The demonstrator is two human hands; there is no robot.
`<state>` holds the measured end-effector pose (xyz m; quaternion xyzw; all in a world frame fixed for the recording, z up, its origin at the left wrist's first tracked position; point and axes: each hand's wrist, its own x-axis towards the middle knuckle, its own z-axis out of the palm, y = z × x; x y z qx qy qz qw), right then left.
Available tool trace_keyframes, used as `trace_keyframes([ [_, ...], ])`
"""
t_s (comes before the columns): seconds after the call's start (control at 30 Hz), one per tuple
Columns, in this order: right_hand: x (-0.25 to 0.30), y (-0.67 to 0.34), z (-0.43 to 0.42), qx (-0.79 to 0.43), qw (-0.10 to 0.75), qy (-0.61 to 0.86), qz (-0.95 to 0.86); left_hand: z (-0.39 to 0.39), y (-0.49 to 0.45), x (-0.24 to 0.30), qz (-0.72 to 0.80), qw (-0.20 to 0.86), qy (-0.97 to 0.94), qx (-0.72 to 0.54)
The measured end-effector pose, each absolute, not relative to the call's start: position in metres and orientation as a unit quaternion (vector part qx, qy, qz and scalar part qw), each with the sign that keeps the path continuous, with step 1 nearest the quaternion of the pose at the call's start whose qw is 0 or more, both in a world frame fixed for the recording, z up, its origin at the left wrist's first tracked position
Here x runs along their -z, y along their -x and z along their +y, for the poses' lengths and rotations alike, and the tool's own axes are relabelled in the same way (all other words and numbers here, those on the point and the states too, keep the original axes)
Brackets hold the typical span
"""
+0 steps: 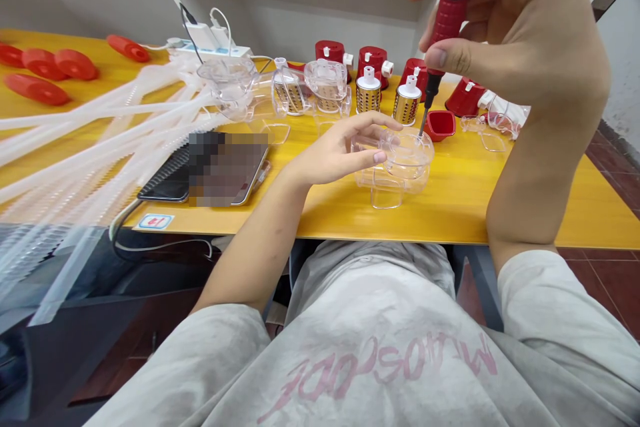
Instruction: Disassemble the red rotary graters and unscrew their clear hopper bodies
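My left hand (345,150) is wrapped around a clear plastic housing (400,170) that stands on the yellow table (500,207), fingers curled over its left side. My right hand (505,27) is raised above it and grips a red-handled screwdriver (443,40) upright, thumb and fingers pinched on the handle. The screwdriver's tip points down into the top of the clear housing.
Behind the housing stand several red caps (373,60), metal drum graters (369,92) and other clear housings (327,83). A small red part (441,125) lies close by. A phone (220,170) lies left, with clear plastic strips (100,140), red discs (43,70) and a power strip (210,47).
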<state>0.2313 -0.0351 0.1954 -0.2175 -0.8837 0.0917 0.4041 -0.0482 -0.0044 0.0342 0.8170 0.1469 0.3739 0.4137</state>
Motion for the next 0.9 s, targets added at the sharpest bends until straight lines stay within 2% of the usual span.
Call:
trace_keyframes([
  [0.17, -0.201, -0.235, -0.038, -0.057, 0.416, 0.314, -0.851, -0.004, 0.049, -0.034, 0.149, 0.414, -0.817, -0.372],
  [0.4, -0.205, -0.248, -0.05, -0.042, 0.412, 0.356, -0.837, -0.006, 0.049, -0.036, 0.151, 0.417, -0.816, -0.371],
  [0.9, -0.198, -0.246, -0.053, -0.064, 0.391, 0.258, -0.881, -0.005, 0.049, -0.036, 0.156, 0.411, -0.816, -0.374],
])
